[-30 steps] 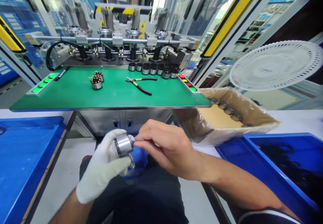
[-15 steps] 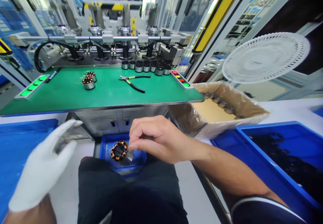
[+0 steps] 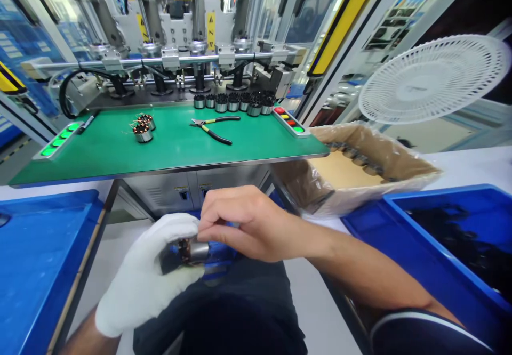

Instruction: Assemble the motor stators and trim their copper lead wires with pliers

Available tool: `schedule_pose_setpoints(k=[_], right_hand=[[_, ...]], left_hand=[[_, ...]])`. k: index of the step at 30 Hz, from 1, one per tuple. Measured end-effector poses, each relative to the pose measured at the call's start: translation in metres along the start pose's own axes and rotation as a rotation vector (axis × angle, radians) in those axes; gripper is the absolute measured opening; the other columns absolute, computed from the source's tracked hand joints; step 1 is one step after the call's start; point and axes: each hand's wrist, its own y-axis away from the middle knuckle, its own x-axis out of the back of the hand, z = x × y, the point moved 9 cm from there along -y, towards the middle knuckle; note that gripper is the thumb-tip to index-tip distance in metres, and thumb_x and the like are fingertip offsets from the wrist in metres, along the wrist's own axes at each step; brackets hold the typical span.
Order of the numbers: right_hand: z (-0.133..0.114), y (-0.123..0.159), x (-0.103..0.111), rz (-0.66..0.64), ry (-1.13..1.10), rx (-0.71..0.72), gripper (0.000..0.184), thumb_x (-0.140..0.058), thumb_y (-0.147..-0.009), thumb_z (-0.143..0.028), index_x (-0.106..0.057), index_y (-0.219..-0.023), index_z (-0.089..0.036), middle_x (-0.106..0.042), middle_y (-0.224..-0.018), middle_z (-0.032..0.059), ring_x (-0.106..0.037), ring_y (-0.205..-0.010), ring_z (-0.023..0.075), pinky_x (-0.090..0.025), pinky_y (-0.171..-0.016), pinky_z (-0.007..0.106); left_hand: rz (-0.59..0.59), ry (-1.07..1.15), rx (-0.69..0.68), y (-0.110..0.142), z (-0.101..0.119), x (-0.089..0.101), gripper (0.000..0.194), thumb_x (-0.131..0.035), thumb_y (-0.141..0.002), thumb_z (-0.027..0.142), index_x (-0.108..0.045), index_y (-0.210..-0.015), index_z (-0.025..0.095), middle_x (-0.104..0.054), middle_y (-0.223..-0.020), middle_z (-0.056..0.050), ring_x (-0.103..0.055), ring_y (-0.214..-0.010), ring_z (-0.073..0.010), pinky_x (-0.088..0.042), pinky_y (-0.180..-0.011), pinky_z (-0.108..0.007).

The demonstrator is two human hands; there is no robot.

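Note:
My left hand (image 3: 148,275), in a white glove, curls round a small metal motor stator (image 3: 191,251) with copper windings, held over my lap. My bare right hand (image 3: 244,222) pinches the same stator from the right with its fingertips. Both hands meet just above a small blue bin (image 3: 219,252) that sits between my knees. Part of the stator is hidden by my fingers.
A green work mat (image 3: 172,142) lies ahead with two wound stators (image 3: 142,129), cutting pliers (image 3: 212,128) and a row of bare stators (image 3: 236,102) before a winding machine. A plastic-lined cardboard box (image 3: 352,168), blue trays (image 3: 440,232) and a white fan (image 3: 436,78) stand right.
A second ago both hands held the stator. Half a second ago my left hand had swung away left while the right held it alone. Now the left hand is back on it.

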Motion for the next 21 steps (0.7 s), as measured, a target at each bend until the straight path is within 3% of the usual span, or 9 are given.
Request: schedule_pose_setpoints(k=[3, 6, 7, 9, 10, 13, 17, 21], right_hand=[[-0.004, 0.006, -0.004, 0.066, 0.051, 0.028, 0.015, -0.057, -0.096, -0.012, -0.062, -0.082, -0.011, -0.063, -0.077, 0.0051, -0.057, -0.075, 0.0117, -0.046, -0.069, 0.023], [0.001, 0.013, -0.002, 0.178, -0.003, -0.021, 0.008, -0.063, -0.094, -0.017, -0.061, -0.088, -0.011, -0.063, -0.082, 0.0053, -0.057, -0.077, 0.0112, -0.048, -0.072, 0.022], [0.006, 0.016, -0.002, 0.198, -0.029, -0.071, 0.014, -0.070, -0.090, -0.021, -0.062, -0.094, -0.010, -0.064, -0.087, 0.0059, -0.058, -0.080, 0.0113, -0.049, -0.075, 0.022], [0.016, 0.020, -0.008, 0.133, -0.072, -0.179, 0.035, -0.081, -0.080, -0.028, -0.062, -0.103, -0.009, -0.065, -0.092, 0.0055, -0.060, -0.082, 0.0115, -0.050, -0.077, 0.022], [0.019, 0.020, -0.015, 0.052, -0.092, -0.214, 0.035, -0.082, -0.080, -0.028, -0.063, -0.103, -0.010, -0.065, -0.090, 0.0045, -0.060, -0.081, 0.0111, -0.049, -0.075, 0.022], [0.017, 0.019, -0.024, -0.117, -0.134, -0.189, 0.009, -0.068, -0.092, -0.018, -0.067, -0.088, -0.010, -0.064, -0.079, 0.0031, -0.057, -0.072, 0.0092, -0.045, -0.068, 0.020], [0.007, 0.010, -0.012, -0.080, -0.048, -0.091, 0.014, -0.061, -0.095, -0.013, -0.066, -0.083, -0.009, -0.062, -0.077, 0.0038, -0.054, -0.070, 0.0091, -0.042, -0.066, 0.020], [-0.001, 0.001, -0.014, -0.131, 0.082, -0.049, 0.014, -0.061, -0.095, -0.013, -0.066, -0.082, -0.009, -0.061, -0.076, 0.0031, -0.052, -0.069, 0.0091, -0.041, -0.065, 0.021]], left_hand=[[0.204, 0.163, -0.079, 0.011, -0.003, 0.006, 0.051, -0.075, -0.077, 0.006, -0.061, -0.119, 0.032, -0.066, -0.125, 0.000, -0.065, -0.116, -0.0155, -0.056, -0.097, -0.024], [0.305, 0.205, -0.202, 0.020, 0.001, 0.008, 0.064, -0.071, -0.077, -0.002, -0.059, -0.129, 0.034, -0.064, -0.130, -0.001, -0.062, -0.121, -0.0149, -0.055, -0.101, -0.026], [0.328, 0.174, -0.232, 0.023, 0.003, 0.010, 0.066, -0.070, -0.077, -0.004, -0.060, -0.129, 0.034, -0.063, -0.131, -0.001, -0.061, -0.122, -0.0152, -0.055, -0.102, -0.027], [0.375, 0.079, -0.247, 0.027, 0.004, 0.014, 0.064, -0.071, -0.076, -0.005, -0.063, -0.127, 0.034, -0.062, -0.133, -0.001, -0.060, -0.123, -0.0160, -0.053, -0.106, -0.030], [0.402, 0.048, -0.232, 0.028, 0.003, 0.017, 0.063, -0.071, -0.076, -0.004, -0.064, -0.126, 0.033, -0.063, -0.133, -0.001, -0.060, -0.122, -0.0162, -0.053, -0.107, -0.030], [0.458, 0.062, -0.154, 0.031, -0.003, 0.023, 0.063, -0.072, -0.078, -0.002, -0.063, -0.129, 0.034, -0.064, -0.131, 0.000, -0.062, -0.121, -0.0141, -0.052, -0.107, -0.027], [0.457, 0.165, -0.117, 0.030, -0.004, 0.021, 0.057, -0.072, -0.080, 0.002, -0.064, -0.126, 0.035, -0.064, -0.133, 0.000, -0.062, -0.122, -0.0143, -0.053, -0.105, -0.025], [0.462, 0.224, -0.047, 0.029, -0.012, 0.023, 0.040, -0.075, -0.080, 0.009, -0.069, -0.114, 0.030, -0.067, -0.128, -0.002, -0.064, -0.120, -0.0157, -0.055, -0.099, -0.021]])
